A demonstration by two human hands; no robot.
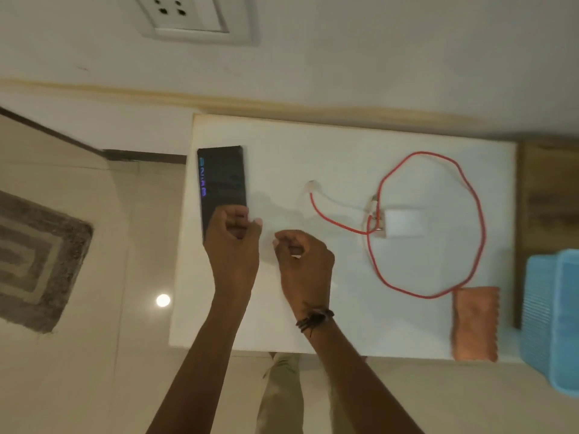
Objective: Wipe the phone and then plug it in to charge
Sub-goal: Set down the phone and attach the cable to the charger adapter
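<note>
A black phone [221, 183] lies flat at the left edge of the white table [313, 145], its screen lit with blue digits. My left hand [233, 233] sits over the phone's near end with the fingers curled, and it hides whether they grip the phone. My right hand [302, 256] hovers just to the right, fingers curled, with nothing in it. A red charging cable [476, 214] loops on the table; its white plug end [311, 184] points toward the phone. The white charger block [404, 222] lies inside the loop. A folded orange cloth [474, 324] rests at the near right edge.
A white wall socket [188, 14] is on the wall beyond the table. A light blue plastic basket [554, 317] stands right of the table. A grey patterned rug [34, 261] lies on the tiled floor to the left.
</note>
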